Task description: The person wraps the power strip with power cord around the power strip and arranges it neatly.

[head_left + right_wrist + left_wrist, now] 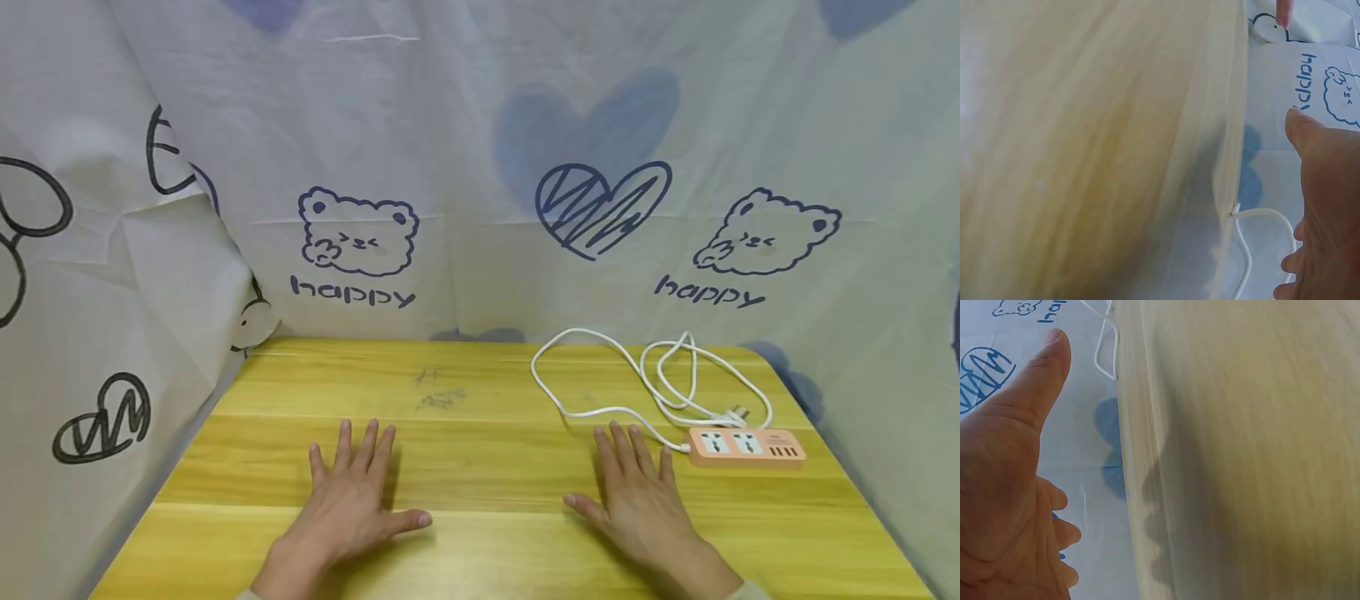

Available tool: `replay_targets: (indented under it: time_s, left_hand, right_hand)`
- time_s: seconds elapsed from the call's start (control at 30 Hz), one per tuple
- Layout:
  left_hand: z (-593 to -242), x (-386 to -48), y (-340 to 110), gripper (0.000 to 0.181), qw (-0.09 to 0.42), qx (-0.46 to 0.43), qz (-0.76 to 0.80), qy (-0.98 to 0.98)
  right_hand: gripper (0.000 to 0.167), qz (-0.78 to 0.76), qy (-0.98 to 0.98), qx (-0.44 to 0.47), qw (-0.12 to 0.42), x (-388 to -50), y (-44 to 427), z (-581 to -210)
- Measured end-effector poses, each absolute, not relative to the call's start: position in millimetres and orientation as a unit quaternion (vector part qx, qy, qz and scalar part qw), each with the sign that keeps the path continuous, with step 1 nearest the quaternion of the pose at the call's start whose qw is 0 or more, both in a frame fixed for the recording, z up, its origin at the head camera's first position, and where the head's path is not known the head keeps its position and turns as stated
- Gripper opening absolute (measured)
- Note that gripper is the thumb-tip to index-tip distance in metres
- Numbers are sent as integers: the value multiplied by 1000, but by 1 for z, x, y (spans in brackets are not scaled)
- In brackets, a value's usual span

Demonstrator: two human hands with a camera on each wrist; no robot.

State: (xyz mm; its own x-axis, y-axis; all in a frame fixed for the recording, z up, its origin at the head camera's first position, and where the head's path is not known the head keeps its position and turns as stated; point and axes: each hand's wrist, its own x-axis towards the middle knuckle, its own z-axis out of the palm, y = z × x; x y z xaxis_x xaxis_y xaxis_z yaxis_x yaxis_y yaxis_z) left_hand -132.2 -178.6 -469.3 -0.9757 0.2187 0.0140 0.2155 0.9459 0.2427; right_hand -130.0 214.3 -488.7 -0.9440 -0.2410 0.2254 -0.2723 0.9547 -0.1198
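Note:
My left hand (347, 504) is spread palm down at the left front of the wooden table (495, 471), thumb out to the right. Mirroring it on the right is my right hand (645, 508), its fingers straight and parted. Both hold nothing. In the wrist views, shadows fall on the wood apart from the left hand (1004, 475) and the right hand (1332, 200), so they seem raised a little. Nearest to the right fingertips lies an orange power strip (753, 447) with white sockets. Its white cord (600, 412) loops behind it, and the plug (738, 413) rests beside the strip.
Toward the back of the table, left of the cord, are small thin grey bits or marks (441, 400), too small to tell which. A pale cloth (465, 167) with drawn bears and hearts hangs behind the table and along its sides.

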Motion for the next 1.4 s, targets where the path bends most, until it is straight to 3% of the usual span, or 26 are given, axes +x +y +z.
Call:
replay_targets:
  time_s: [1.4]
  left_hand:
    - [-465,-137,-179,128,11,105,130,986]
  right_hand:
    - [101,64,-981,135,122,-138,217,-482]
